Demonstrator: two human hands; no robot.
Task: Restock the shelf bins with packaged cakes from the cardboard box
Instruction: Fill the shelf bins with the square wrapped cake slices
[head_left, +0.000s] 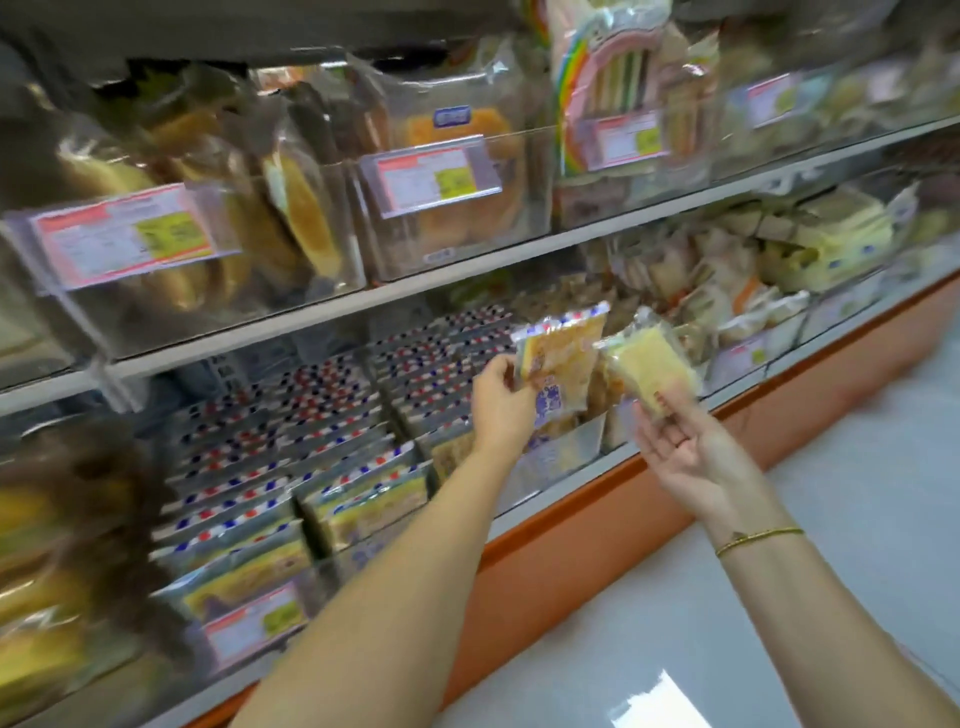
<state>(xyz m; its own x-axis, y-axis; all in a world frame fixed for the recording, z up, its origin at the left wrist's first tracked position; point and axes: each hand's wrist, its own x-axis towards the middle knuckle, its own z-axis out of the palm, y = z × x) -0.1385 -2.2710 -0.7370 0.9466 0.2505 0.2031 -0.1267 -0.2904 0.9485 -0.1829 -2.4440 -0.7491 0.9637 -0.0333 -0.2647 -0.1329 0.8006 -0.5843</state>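
My left hand (501, 400) pinches a packaged cake (563, 353) with a red, white and blue striped edge, held upright in front of the lower shelf. My right hand (685, 447), palm up, holds a second clear-wrapped yellow cake (652, 364) with its fingertips, just to the right of the first. Below both packs stands a clear shelf bin (566, 452) with a few cakes in it. To its left, clear bins (291, 431) hold several rows of the same striped packs. The cardboard box is out of view.
The upper shelf (467, 265) carries clear bins of bread and buns with price tags (431, 176). Further right on the lower shelf lie mixed wrapped pastries (769, 275). An orange plinth (675, 499) runs under the shelving above a pale tiled floor (779, 597).
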